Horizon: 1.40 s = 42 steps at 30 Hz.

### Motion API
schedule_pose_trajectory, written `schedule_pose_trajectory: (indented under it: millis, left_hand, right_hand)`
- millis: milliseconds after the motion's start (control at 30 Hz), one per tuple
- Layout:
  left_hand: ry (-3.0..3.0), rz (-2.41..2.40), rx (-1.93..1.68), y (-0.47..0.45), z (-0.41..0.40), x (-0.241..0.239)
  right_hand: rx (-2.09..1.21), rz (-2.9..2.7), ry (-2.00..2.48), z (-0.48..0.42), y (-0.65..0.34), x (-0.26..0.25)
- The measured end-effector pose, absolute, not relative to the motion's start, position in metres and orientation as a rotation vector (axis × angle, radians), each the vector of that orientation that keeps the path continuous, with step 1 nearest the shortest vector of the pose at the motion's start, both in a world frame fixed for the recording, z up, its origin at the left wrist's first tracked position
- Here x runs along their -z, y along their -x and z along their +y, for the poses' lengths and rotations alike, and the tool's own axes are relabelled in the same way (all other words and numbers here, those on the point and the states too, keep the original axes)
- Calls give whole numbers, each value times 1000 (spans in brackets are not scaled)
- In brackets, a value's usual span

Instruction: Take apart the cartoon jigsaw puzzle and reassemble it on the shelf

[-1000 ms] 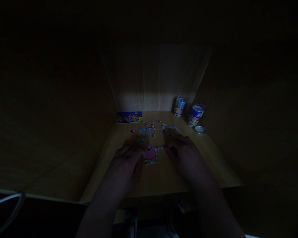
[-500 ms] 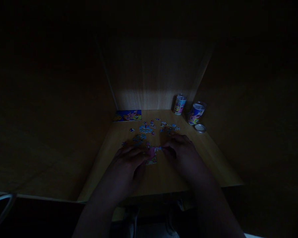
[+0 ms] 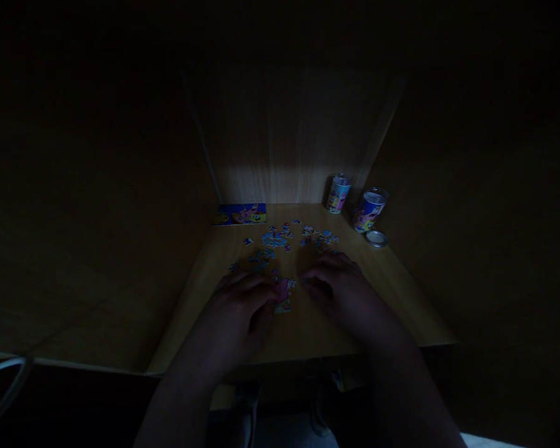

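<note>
My left hand (image 3: pixel 237 306) touches the puzzle (image 3: pixel 284 291) on the counter (image 3: pixel 298 339) at nine o'clock, my right hand (image 3: pixel 340 285) near its three, pieces (image 3: pixel 274 240) towards twelve; whether either grip is closed, I cannot tell.

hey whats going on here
A person's left hand rests its fingers at a joined pink puzzle section. The right hand is just right of it; it's too dark to tell whether it holds a piece. Loose pieces lie scattered beyond, with two cans and a round lid at far right.
</note>
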<state>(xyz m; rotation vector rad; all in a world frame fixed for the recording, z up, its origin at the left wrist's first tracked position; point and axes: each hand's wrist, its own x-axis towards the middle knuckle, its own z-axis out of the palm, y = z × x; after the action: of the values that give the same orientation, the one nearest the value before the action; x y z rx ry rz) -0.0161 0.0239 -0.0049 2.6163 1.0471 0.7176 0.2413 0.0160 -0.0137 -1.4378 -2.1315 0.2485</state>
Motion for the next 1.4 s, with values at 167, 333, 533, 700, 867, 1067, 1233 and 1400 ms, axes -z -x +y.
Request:
schedule_pose_trajectory:
  millis: [167,333,533,700,867,1067,1233,1400]
  left_hand:
    - [-2615,1071,-716,17,23,5]
    - [-2610,1075,-730,18,23,5]
    - [-2619,1081,-717,17,22,4]
    - [-2623,1092,-719,18,22,6]
    - [-2614,1087,-717,18,23,7]
    - [-2617,1076,-748,17,24,7]
    - [-2631,1060,-741,17,24,6]
    - [-2623,1073,-750,18,23,7]
  right_hand:
    - [-269,-2144,1408,18,-246,13]
    - [-290,-2145,1378,18,-250,16]
    - [-326,-2118,1389,16,-247,14]
    - [-313,-2137,1369,15,-248,15]
    - [-357,-2169,1313,15,-252,18]
    - [-364,-2186,1296,15,-255,18]
    - [-394,-2185,1307,16,-253,16]
    - [-394,-2163,1349,13,-251,11]
